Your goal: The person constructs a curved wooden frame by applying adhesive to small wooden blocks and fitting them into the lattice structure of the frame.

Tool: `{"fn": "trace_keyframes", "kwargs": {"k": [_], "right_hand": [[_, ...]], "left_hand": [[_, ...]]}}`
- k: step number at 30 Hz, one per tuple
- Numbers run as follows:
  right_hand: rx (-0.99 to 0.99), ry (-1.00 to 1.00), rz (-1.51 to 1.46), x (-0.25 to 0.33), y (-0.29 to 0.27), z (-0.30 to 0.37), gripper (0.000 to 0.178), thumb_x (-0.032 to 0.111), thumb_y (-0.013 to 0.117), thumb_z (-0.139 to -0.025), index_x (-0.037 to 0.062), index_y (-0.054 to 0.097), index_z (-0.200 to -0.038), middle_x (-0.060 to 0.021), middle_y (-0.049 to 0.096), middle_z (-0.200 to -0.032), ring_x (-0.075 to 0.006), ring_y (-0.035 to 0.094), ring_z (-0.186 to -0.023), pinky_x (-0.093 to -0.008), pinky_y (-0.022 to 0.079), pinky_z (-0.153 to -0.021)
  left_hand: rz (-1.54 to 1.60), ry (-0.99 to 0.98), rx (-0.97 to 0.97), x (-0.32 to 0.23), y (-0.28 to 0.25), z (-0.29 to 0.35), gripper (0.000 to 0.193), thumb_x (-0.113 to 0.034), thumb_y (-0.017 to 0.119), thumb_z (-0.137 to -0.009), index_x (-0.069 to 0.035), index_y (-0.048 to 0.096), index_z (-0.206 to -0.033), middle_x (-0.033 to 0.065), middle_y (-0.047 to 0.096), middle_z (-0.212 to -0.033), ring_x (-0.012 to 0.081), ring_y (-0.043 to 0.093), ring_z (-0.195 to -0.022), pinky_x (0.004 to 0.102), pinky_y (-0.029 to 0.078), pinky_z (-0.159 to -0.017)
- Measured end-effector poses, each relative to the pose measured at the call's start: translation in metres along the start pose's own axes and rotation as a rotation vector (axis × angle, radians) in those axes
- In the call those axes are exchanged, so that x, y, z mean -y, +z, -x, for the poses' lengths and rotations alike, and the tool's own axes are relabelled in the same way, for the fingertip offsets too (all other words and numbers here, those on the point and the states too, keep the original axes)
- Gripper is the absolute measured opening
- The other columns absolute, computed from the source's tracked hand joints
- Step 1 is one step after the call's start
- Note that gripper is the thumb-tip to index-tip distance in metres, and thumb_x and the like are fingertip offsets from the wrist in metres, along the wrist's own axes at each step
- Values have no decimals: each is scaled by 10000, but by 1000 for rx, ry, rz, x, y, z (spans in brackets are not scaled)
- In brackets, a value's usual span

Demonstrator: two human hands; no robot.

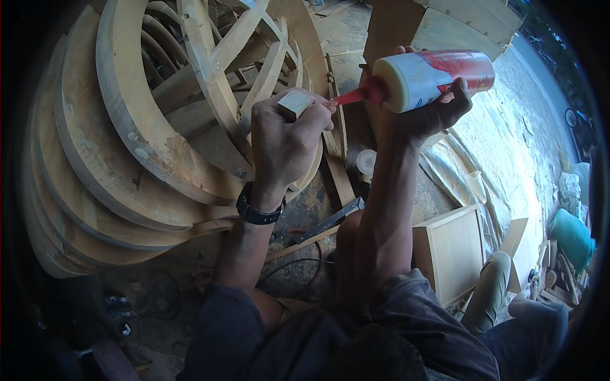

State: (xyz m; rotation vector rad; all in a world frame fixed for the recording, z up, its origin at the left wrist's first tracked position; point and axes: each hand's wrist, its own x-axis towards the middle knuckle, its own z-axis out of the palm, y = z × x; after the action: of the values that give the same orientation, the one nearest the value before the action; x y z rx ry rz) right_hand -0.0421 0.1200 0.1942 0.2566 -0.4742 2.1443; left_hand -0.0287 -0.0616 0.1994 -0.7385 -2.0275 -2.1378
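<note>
My left hand, with a black watch on its wrist, is closed around a pale wooden piece. The squared end of that piece sticks up above the fist, and my fingers hide most of the rest. In my right hand lies a large white-and-red glue bottle, tipped on its side. Its red nozzle points left, and the tip meets the thumb and fingertips of my left hand. Whether glue is coming out is too small to tell.
Several curved wooden frames stand stacked at the left, with crossed wooden slats behind. A wooden box is on the floor at the right, near a plastic sheet. A cable runs below my arms. Another person's legs show lower right.
</note>
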Motion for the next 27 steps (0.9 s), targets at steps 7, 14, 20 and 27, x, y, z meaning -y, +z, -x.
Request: {"fn": "trace_keyframes", "kwargs": {"k": [7, 14, 20, 27], "right_hand": [[-10, -27, -61, 0, -4, -5, 713, 454, 577, -808, 7, 339, -1311, -241, 556, -974, -381, 601, -866, -532, 525, -832], [12, -106, 64, 7, 2, -2, 679, 438, 564, -815, -11, 375, -1288, -244, 573, -956, -393, 622, -876, -557, 529, -844], [95, -129, 120, 12, 11, 1, 594, 430, 532, -833, -25, 493, -1213, -242, 644, -927, -401, 666, -879, -557, 540, -866], [225, -174, 33, 16, 14, 1, 555, 390, 515, -833, -49, 522, -1172, -247, 668, -898, -419, 685, -861, -562, 564, -829]], "left_hand": [[-32, 0, 69, -10, 0, 0, 159, -92, 645, -842, 57, 703, -843, 67, 685, -701, 94, 639, -648, 241, 498, -601], [-207, 101, 47, -11, 1, 2, 169, -138, 670, -875, 25, 701, -843, 4, 637, -660, 35, 560, -608, 223, 442, -556], [-328, 118, 20, -8, -3, 0, 180, -129, 661, -859, 43, 701, -824, 48, 668, -661, 73, 613, -611, 250, 486, -570], [-58, -104, 27, -4, -4, -5, 221, -153, 640, -839, 49, 708, -779, 80, 694, -662, 121, 658, -609, 264, 505, -584]]}}
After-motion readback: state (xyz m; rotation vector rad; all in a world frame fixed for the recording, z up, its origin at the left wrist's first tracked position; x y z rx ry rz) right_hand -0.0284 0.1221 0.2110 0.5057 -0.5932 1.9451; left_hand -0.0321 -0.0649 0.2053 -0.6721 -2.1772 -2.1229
